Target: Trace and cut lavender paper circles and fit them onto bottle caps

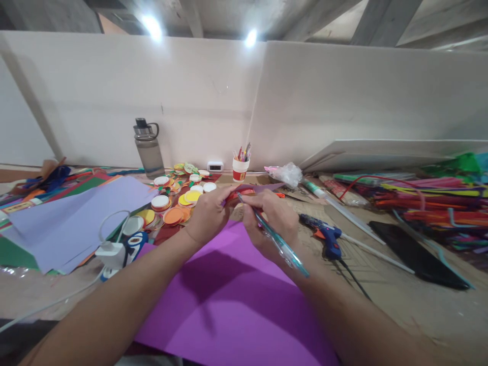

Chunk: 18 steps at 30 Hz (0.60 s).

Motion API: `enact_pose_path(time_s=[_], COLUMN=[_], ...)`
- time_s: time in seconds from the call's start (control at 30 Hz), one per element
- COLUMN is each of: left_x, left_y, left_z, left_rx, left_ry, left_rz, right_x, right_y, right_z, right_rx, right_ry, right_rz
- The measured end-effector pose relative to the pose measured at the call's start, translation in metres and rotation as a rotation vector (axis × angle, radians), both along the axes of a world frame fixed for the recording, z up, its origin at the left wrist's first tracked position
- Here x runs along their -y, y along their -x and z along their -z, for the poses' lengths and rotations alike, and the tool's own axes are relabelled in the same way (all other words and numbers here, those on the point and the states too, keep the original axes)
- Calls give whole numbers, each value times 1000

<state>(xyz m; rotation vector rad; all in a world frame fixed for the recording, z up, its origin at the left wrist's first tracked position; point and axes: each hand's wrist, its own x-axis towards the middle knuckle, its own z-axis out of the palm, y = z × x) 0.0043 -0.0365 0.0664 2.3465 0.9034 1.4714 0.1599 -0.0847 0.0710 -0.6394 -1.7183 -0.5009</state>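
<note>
A large sheet of purple paper [229,300] stretches from under my forearms up to my hands, and its far part is bent upward. My left hand [209,216] is closed on that raised far part. Something red [244,192] shows there between my hands, mostly hidden, and I cannot make out what it is. In my right hand [276,221] is a clear pen [280,244] with a teal end. Its tip points at the raised paper near my left fingers, but I cannot tell whether it touches.
Left lie round paper discs [173,216], lavender sheets [84,218] and a white charger [110,254]. A bottle [148,152] and a cup of pens [240,170] stand behind. To the right are a glue gun [328,236], a black tablet-like slab [419,256] and colourful pipe cleaners [430,203].
</note>
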Motion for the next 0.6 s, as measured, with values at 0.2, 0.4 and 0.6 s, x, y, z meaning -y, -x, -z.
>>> enact_pose_path(time_s=[0.2,0.4,0.6], left_x=[0,-1,-1], left_y=[0,1,3], left_z=[-2,-2,-2], left_rx=[50,46,41], left_ry=[22,-5,-71], left_rz=[29,-13,-22], right_x=[4,5,3], right_y=[-4,-7,-7], right_z=[-3,-6,-6], right_rx=[-46,-95,-168], right_ry=[80,116,150], right_rz=[36,69,60])
